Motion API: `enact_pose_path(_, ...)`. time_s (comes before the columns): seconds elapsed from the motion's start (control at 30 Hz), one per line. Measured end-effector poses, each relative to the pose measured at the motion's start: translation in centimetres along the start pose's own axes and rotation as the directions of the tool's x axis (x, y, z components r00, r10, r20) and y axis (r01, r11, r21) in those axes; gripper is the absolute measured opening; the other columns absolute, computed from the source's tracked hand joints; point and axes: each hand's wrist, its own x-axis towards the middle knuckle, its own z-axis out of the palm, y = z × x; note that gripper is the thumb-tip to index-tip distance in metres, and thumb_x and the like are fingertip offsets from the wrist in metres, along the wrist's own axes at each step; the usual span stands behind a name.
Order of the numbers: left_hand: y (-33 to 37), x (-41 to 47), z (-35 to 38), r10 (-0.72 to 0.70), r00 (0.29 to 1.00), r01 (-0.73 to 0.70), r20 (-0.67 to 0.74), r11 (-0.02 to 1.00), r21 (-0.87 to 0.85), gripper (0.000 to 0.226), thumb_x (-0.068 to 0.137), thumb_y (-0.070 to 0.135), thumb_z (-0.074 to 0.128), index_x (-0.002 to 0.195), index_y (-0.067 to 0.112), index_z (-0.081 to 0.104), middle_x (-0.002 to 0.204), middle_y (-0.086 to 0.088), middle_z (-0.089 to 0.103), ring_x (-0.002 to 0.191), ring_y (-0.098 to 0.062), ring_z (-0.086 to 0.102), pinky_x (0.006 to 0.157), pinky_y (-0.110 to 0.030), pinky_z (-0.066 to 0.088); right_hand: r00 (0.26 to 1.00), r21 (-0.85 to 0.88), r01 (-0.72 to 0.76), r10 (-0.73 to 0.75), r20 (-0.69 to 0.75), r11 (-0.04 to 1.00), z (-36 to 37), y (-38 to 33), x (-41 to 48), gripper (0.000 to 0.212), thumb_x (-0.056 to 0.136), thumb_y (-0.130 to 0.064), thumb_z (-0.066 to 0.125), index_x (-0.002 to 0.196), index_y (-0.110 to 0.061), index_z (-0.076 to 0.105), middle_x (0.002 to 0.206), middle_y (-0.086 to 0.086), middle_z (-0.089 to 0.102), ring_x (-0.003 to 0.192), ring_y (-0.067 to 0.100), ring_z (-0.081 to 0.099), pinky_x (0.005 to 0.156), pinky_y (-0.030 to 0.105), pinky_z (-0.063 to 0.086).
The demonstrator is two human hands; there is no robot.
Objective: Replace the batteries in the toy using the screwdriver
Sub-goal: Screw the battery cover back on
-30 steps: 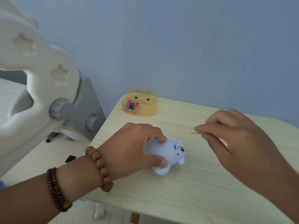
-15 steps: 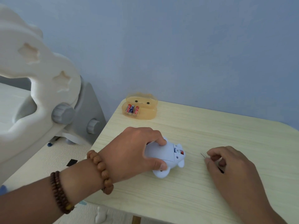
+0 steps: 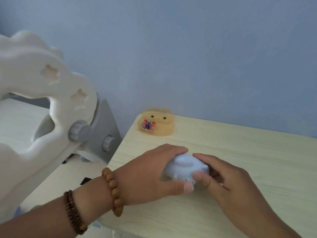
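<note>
Both hands: my left hand [image 3: 149, 170] and right hand [image 3: 228, 179] clasp the pale blue toy [image 3: 186, 167] between them.
Toy: on the table [image 3: 240, 146], blurred.
Batteries [image 3: 148, 125]: three in the amber tray [image 3: 164, 129], well apart behind.

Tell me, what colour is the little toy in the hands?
The toy is pale blue, seen best in the head view, held between both hands.
</note>
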Motion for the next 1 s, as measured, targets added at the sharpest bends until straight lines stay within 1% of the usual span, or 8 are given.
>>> enact_pose_path(0.13, -0.7, 0.3, 0.2, 0.054, 0.996, -0.052, -0.072, 0.998, 0.031, 0.087, 0.074, 0.032, 0.079, 0.142, 0.040, 0.028, 0.131, 0.023, 0.043, 0.110, 0.004, 0.051, 0.092, -0.016, 0.046, 0.990, 0.088, -0.144, 0.144, 0.009, 0.986, -0.4, -0.3, 0.4, 0.030, 0.091, -0.053, 0.051, 0.091, -0.030, 0.071, 0.068, -0.007, 0.072, 0.057, 0.002, 0.066, 0.063, 0.028, 0.052)
enact_pose_path(0.2, -1.1, 0.4, 0.7, 0.030, 0.994, -0.029, -0.109, 0.999, 0.015, 0.082, 0.076, 0.032, 0.078, 0.141, 0.044, 0.029, 0.126, 0.026, 0.046, 0.103, 0.005, 0.055, 0.089, -0.017, 0.048, 0.982, 0.078, -0.189, 0.188, 0.029, 0.979, -0.3, -0.1, 0.7, 0.026, 0.095, -0.049, 0.050, 0.094, -0.031, 0.069, 0.064, -0.004, 0.070, 0.053, 0.004, 0.063, 0.061, 0.031, 0.052)
enact_pose_path(0.3, -2.1, 0.8, 1.4, 0.035, 0.992, -0.033, -0.121, 0.999, 0.026, 0.068, 0.078, 0.039, 0.078, 0.134, 0.047, 0.038, 0.122, 0.029, 0.050, 0.103, 0.013, 0.052, 0.087, -0.008, 0.044, 0.983, 0.009, -0.180, 0.179, 0.046, 0.984, -0.4, 0.6, 1.0, 0.022, 0.092, -0.053, 0.053, 0.107, -0.040, 0.064, 0.079, -0.014, 0.071, 0.062, 0.004, 0.064, 0.067, 0.033, 0.056)
enact_pose_path(0.43, -3.3, 1.2, 1.6, 0.041, 0.992, -0.037, -0.116, 0.998, 0.044, 0.060, 0.081, 0.042, 0.075, 0.133, 0.044, 0.045, 0.121, 0.032, 0.052, 0.105, 0.016, 0.049, 0.087, -0.003, 0.038, 0.977, -0.082, -0.084, 0.098, 0.187, 0.993, -1.0, 1.0, 0.9, 0.061, 0.074, -0.046, 0.082, 0.125, -0.054, 0.049, 0.108, -0.022, 0.058, 0.084, 0.006, 0.063, 0.070, 0.014, 0.049)
enact_pose_path(0.57, -3.9, 2.1, 1.2, 0.086, 0.993, -0.080, -0.084, 0.995, 0.066, 0.060, 0.083, 0.047, 0.069, 0.138, 0.038, 0.047, 0.122, 0.025, 0.050, 0.110, 0.006, 0.050, 0.093, -0.011, 0.041, 0.983, -0.167, 0.035, -0.004, 0.181, 0.985, -1.6, 1.7, 1.7, 0.058, 0.074, -0.025, 0.087, 0.121, -0.046, 0.060, 0.106, -0.017, 0.060, 0.078, 0.010, 0.064, 0.065, 0.012, 0.048)
enact_pose_path(0.67, -3.8, 4.1, 0.2, 0.109, 0.994, -0.107, -0.021, 0.991, 0.083, 0.060, 0.084, 0.046, 0.068, 0.139, 0.033, 0.047, 0.120, 0.018, 0.046, 0.109, -0.002, 0.052, 0.094, -0.023, 0.048, 0.979, -0.189, 0.070, -0.031, 0.200, 0.979, -2.8, 2.3, 3.8, 0.053, 0.072, -0.029, 0.085, 0.118, -0.044, 0.063, 0.106, -0.018, 0.063, 0.080, 0.008, 0.064, 0.066, 0.011, 0.047)
enact_pose_path(0.83, -3.5, 10.3, -2.5, 0.194, 0.981, -0.189, 0.005, 0.946, 0.263, 0.074, 0.073, 0.043, 0.080, 0.137, 0.026, 0.045, 0.116, 0.009, 0.047, 0.100, -0.005, 0.051, 0.089, -0.020, 0.047, 0.987, -0.314, 0.129, -0.091, 0.134, 0.941, -5.6, 3.0, 9.3, 0.049, 0.071, -0.030, 0.080, 0.116, -0.042, 0.065, 0.105, -0.025, 0.071, 0.096, -0.002, 0.064, 0.078, 0.016, 0.051)
enact_pose_path(1.0, -4.0, 15.6, -3.6, 0.155, 0.986, -0.165, 0.059, 0.894, 0.417, 0.051, 0.076, 0.029, 0.079, 0.121, 0.017, 0.059, 0.109, -0.001, 0.060, 0.098, -0.017, 0.056, 0.089, -0.036, 0.047, 0.988, -0.314, 0.081, -0.035, 0.151, 0.946, -6.3, 4.7, 13.5, 0.041, 0.071, -0.045, 0.077, 0.111, -0.036, 0.069, 0.101, -0.020, 0.073, 0.094, -0.003, 0.065, 0.086, 0.028, 0.055)
